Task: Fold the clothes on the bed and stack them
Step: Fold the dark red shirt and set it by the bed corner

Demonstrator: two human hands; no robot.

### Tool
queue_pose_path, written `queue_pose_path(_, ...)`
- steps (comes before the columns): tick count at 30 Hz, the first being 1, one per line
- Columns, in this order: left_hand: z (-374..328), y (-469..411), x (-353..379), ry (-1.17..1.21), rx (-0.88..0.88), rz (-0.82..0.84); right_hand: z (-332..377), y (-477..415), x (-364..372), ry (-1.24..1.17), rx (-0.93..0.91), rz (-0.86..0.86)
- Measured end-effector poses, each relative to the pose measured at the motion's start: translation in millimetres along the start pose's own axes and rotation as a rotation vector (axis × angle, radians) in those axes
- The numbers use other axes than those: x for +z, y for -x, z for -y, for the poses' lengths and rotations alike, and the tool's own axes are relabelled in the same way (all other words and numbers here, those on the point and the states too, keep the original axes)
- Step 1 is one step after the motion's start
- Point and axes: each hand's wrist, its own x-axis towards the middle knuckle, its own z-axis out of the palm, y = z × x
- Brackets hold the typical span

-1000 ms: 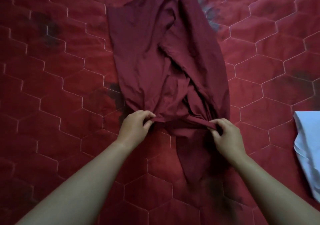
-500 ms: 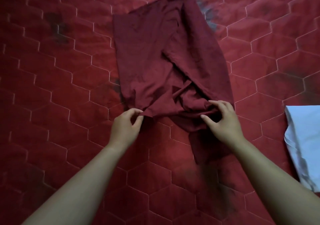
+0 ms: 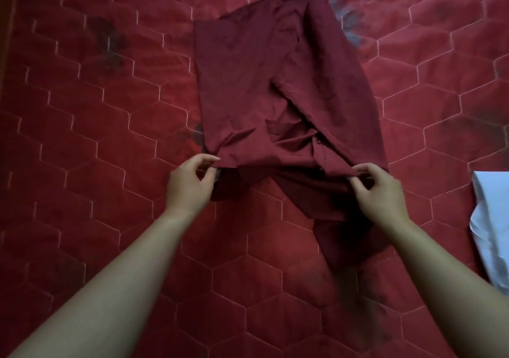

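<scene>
A dark maroon buttoned shirt [image 3: 248, 82] lies on the red quilted bed cover [image 3: 96, 137], partly folded, with a fold line along its near edge. My left hand [image 3: 190, 185] pinches the near left corner of that edge. My right hand [image 3: 378, 189] pinches the near right end of the same edge. A loose part of the shirt trails toward me under my right forearm. Two small buttons show near the fold's right side.
A folded white garment [image 3: 493, 220] lies at the right edge of the view, partly cut off. The bed cover has a hexagon stitch pattern and several dark blotches. A dark strip runs down the far left edge.
Both hands have spread apart along the shirt's near edge, pulling it taut and flatter. The bunched cloth in the middle has smoothed out and the shirt sits lower in view.
</scene>
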Motion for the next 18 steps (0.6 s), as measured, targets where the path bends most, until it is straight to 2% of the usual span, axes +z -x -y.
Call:
queue_pose_path(4,0,5,10,0.071,-0.008,0.198,17,1,3,0.093,-0.156,0.09)
queue_pose_path(7,7,12,17,0.087,-0.037,0.158,45,-3,21,0.035,-0.27,0.096)
queue_pose_path(10,22,18,20,0.035,-0.06,0.098,73,-10,48,-0.04,-0.31,0.171)
queue_pose_path(13,40,24,25,-0.016,-0.136,0.124,87,-19,74,0.105,-0.32,0.302)
queue_pose_path(16,48,30,35,0.029,-0.251,0.285,82,-30,83,0.356,-0.315,0.384)
queue_pose_path(18,49,32,42,0.003,-0.222,0.316,72,-35,78,0.36,-0.315,0.377)
